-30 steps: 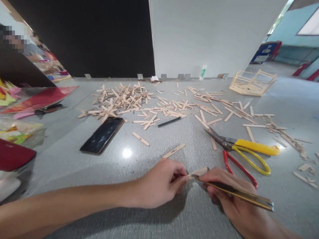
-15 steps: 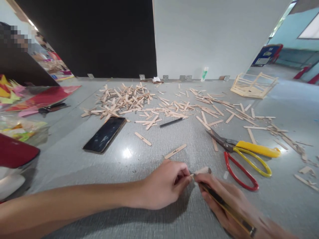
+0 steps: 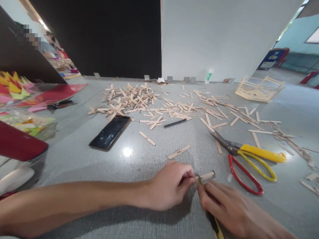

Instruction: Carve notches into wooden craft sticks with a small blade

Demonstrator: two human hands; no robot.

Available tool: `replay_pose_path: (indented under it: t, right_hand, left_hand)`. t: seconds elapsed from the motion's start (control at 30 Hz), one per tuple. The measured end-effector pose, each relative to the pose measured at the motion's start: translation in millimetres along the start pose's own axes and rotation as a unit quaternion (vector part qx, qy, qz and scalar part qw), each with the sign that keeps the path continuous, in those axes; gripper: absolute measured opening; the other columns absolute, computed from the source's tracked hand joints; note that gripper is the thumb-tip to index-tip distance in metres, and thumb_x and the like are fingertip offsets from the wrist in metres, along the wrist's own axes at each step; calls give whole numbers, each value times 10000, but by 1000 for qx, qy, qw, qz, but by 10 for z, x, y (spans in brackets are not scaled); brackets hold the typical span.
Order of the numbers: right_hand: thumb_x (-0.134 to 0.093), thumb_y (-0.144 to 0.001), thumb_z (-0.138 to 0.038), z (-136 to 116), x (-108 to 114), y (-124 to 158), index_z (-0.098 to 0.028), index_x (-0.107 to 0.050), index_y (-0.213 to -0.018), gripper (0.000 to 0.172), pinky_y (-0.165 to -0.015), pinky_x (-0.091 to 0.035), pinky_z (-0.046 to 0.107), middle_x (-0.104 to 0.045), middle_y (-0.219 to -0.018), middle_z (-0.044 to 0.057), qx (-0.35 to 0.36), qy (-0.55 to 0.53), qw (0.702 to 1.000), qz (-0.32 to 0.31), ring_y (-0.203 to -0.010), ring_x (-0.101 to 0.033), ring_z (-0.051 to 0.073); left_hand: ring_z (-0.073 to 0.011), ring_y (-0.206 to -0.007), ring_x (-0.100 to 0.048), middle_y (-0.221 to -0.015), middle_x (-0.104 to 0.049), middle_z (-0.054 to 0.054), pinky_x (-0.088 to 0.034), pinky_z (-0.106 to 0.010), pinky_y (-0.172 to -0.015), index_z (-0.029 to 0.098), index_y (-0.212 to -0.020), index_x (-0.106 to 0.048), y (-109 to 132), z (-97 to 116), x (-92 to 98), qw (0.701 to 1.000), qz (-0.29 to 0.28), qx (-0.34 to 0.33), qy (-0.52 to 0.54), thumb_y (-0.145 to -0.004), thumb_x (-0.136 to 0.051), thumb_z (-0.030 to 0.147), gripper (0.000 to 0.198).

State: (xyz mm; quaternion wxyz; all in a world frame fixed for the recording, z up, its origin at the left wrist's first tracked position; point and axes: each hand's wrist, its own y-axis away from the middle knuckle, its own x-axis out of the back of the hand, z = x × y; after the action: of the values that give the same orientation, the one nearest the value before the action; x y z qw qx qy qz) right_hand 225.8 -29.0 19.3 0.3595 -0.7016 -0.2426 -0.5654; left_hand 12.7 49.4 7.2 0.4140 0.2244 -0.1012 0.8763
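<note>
Thumb and fingers of my left hand (image 3: 171, 186) pinch the left end of a small wooden stick (image 3: 206, 175), just above the grey table. My right hand (image 3: 224, 202) is closed on a dark and yellow tool (image 3: 214, 225), which looks like a craft knife. Its tip meets the stick close to my left fingertips; most of the handle is hidden under my right hand. A loose stick with a dark mark (image 3: 179, 152) lies beyond my left hand, and another stick (image 3: 147, 138) lies farther left.
Scissors (image 3: 245, 166) with red and yellow handles lie at right, by a yellow cutter (image 3: 264, 153). A phone (image 3: 110, 132), a black pen (image 3: 176, 123) and a pile of sticks (image 3: 129, 98) lie beyond. A stick frame (image 3: 259, 89) stands back right, a red object (image 3: 20, 142) left.
The tool in my right hand has swung to a steeper angle, and more of the stick shows beyond my fingers. The whole view has shifted slightly, with things appearing farther right.
</note>
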Motion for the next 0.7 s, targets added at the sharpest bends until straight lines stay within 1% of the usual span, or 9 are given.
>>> replay_pose_path:
  t: [0.13, 0.27, 0.43, 0.53, 0.63, 0.7]
  right_hand:
    - [-215, -1079, -87, -3, -39, 21, -34, -633, -1218, 444, -602, -632, 349, -729, -872, 133, 25, 45, 999, 1, -704, -732, 240]
    - [-229, -1080, -85, -11, -25, 31, -35, -642, -1208, 435, -582, -621, 350, -729, -861, 127, 29, 62, 998, 6, -681, -728, 239]
    - [-176, -1116, -160, -1, 14, 21, -93, -623, -1151, 454, -629, -615, 311, -740, -869, 105, 13, 17, 999, 33, -726, -740, 223]
    - [-150, -1121, -170, 9, 11, 39, -117, -610, -1145, 463, -654, -609, 301, -758, -889, 108, 16, 20, 999, 48, -757, -754, 222]
    - [-130, -1126, -178, 8, 28, 41, -154, -590, -1098, 461, -611, -592, 279, -753, -833, 76, 12, 13, 998, 54, -704, -750, 201]
    - [-132, -1136, -202, 4, 59, 34, -158, -572, -1117, 442, -597, -587, 268, -772, -838, 73, 6, 17, 998, 67, -714, -766, 196]
  left_hand:
    - [-96, -537, -394, -593, -477, 63, -284, -239, -547, 192, -763, -509, -4, 13, 18, 1000, -6, -5, -3, -984, -556, 183, 226]
    - [-99, -533, -385, -591, -470, 64, -291, -239, -537, 193, -752, -521, -6, 32, 36, 1000, -18, -11, -5, -987, -562, 200, 239]
    - [-105, -537, -375, -596, -467, 63, -290, -248, -541, 196, -759, -536, -10, 48, 60, 999, -30, -14, -9, -999, -547, 217, 241]
    - [-107, -535, -405, -606, -505, 54, -307, -256, -562, 193, -782, -564, -12, 57, 72, 999, -36, -14, -11, -1000, -545, 214, 221]
    - [-106, -530, -426, -605, -522, 52, -313, -257, -568, 191, -792, -573, -12, 60, 79, 999, -40, -11, -11, -1005, -542, 213, 216]
    - [-103, -529, -433, -605, -521, 54, -315, -253, -565, 190, -786, -568, -11, 56, 82, 999, -41, -10, -10, -1005, -545, 211, 221]
